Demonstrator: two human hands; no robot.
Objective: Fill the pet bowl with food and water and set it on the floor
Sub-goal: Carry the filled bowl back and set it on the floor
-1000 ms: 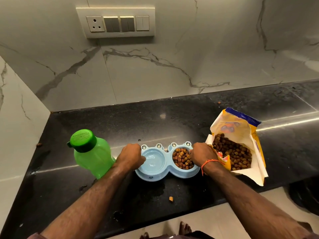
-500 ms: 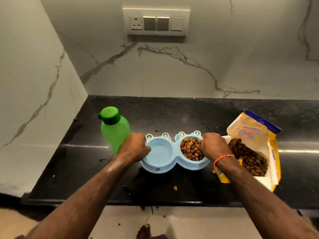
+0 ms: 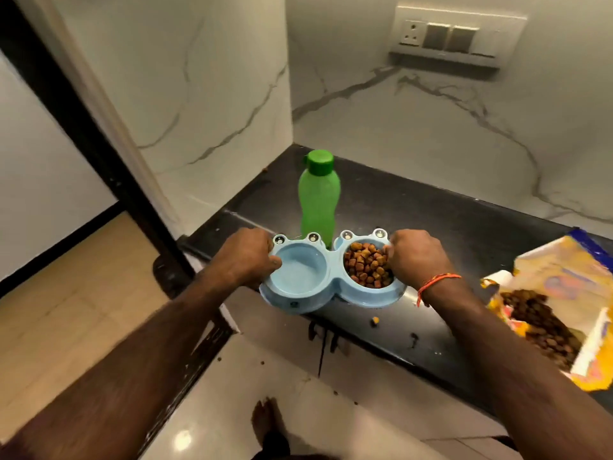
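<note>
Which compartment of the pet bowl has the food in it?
The compartment by the right hand of the pet bowl holds brown kibble; the one by the left hand shows none.

Pale blue bowl [image 3: 300, 293], brown kibble [image 3: 366, 265] in its right cup. Bright green bottle [image 3: 318, 200], darker green cap. Glossy black counter [image 3: 431, 220]. White walls [image 3: 414, 134] veined grey like marble. Yellow bag [image 3: 564, 280] edged blue. Orange thread [image 3: 436, 282] at right wrist. Beige floor [image 3: 66, 293].

White marble-veined walls [image 3: 414, 134], black stone counter [image 3: 464, 234] in the corner, switch panel [image 3: 456, 36] high on the back wall, dark door frame [image 3: 83, 127] at left, glossy pale floor tiles [image 3: 66, 327]
</note>
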